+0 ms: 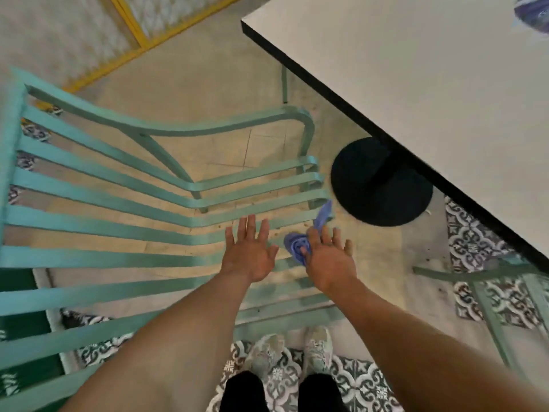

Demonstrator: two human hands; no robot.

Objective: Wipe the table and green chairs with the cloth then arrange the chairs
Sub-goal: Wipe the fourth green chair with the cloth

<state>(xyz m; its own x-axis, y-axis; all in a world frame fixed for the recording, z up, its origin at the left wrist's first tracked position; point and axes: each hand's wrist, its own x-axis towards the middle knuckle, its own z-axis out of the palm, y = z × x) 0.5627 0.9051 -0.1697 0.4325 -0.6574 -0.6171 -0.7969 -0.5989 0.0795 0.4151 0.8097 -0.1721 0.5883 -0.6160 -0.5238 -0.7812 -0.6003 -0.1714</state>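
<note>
Hands: left hand (249, 251) spread flat, fingers straight, holding nothing, over the seat slats; right hand (328, 257) has its thumb and fingers on a crumpled blue-violet cloth (300, 245), seemingly pinching it, though blur leaves the grip uncertain.
Cloth position: at the seat's front, right-hand side, 1 tail pointing up toward the table base.
Chair: teal slatted metal chair (118, 203), its long slats running left to right, backrest at far left.
Surface: white tabletop with black edge (416, 99), upper right, well apart from both hands.
Next move: probably wiping along the slats leftward; right hand is nearer.
</note>
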